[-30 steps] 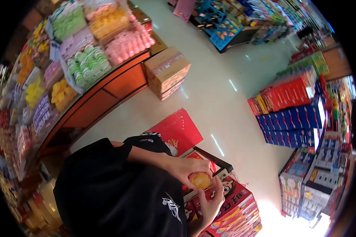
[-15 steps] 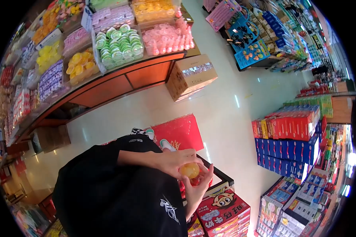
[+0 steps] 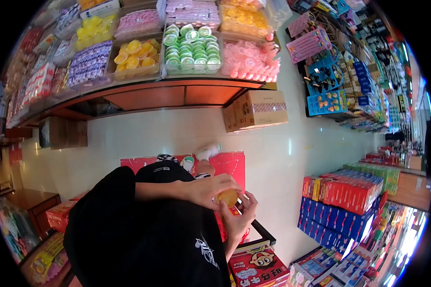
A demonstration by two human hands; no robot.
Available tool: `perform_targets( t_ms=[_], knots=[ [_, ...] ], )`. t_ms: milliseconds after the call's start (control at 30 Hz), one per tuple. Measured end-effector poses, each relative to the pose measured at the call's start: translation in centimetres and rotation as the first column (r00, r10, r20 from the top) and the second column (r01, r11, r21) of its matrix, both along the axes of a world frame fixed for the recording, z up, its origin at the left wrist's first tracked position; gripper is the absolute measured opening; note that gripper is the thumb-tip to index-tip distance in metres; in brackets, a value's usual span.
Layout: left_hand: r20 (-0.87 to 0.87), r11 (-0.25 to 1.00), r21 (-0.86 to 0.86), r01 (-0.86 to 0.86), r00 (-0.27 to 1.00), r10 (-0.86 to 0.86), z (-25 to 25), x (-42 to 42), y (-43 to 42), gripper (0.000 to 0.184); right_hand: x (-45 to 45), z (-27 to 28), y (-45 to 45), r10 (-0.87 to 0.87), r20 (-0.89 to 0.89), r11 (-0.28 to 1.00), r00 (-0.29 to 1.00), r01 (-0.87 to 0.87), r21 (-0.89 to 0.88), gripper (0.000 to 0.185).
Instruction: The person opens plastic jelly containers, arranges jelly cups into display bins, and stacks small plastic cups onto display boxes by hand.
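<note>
A yellow-orange jelly cup (image 3: 227, 197) is between my two hands in front of my body. My left hand (image 3: 216, 188) reaches across from the left, its fingers closed around the cup's upper side. My right hand (image 3: 240, 217) comes up from below, with the thumb against the cup's lower edge and the fingers bent at its right side. The hands cover part of the cup. Beneath my right hand are red wrapped things (image 3: 222, 225), partly hidden.
A display counter (image 3: 163, 82) holds bins of sweets, including yellow cups (image 3: 136, 56) and green-lidded cups (image 3: 191, 48). A cardboard box (image 3: 256, 111) stands by its end. Red milk cartons (image 3: 258, 268) are close below my hands; stacked red boxes (image 3: 342, 191) stand right.
My view has turned left, so the counter and box appear further right. One foot has stepped forward. Both hands still hold the jelly cup, and the right fingers have curled inward.
</note>
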State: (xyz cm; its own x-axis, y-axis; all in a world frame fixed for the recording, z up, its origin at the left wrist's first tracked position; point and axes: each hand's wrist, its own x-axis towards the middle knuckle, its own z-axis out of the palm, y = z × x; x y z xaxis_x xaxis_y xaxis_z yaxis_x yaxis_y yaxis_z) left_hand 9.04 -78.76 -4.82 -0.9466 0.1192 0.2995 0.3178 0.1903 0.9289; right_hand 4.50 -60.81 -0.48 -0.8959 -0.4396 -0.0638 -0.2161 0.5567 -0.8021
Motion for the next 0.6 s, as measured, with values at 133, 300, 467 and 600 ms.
perform_targets(
  t_ms=[133,300,467,600],
  knots=[
    [0.041,0.999,0.047,-0.017,0.999,0.015,-1.5,0.9,-1.8,0.066,-0.4,-1.2,-2.2,0.092,0.005,0.996,0.996,-0.092,0.007,0.062],
    [0.13,0.996,-0.004,-0.09,0.987,0.09,-2.3,0.6,-7.0,0.069,-2.2,-4.0,-7.1,0.116,0.076,0.987,0.99,-0.106,-0.117,0.055],
    [0.197,0.937,-0.235,-0.26,0.931,0.308,-2.6,1.2,-15.0,0.077,-5.9,-6.8,-16.2,0.294,0.217,0.951,0.931,-0.263,-0.16,0.05],
    [0.282,0.843,-0.316,-0.437,0.804,0.523,-4.1,3.0,-21.5,0.072,-8.1,-8.7,-26.4,0.498,0.187,0.864,0.847,-0.467,-0.188,0.046]
  ],
)
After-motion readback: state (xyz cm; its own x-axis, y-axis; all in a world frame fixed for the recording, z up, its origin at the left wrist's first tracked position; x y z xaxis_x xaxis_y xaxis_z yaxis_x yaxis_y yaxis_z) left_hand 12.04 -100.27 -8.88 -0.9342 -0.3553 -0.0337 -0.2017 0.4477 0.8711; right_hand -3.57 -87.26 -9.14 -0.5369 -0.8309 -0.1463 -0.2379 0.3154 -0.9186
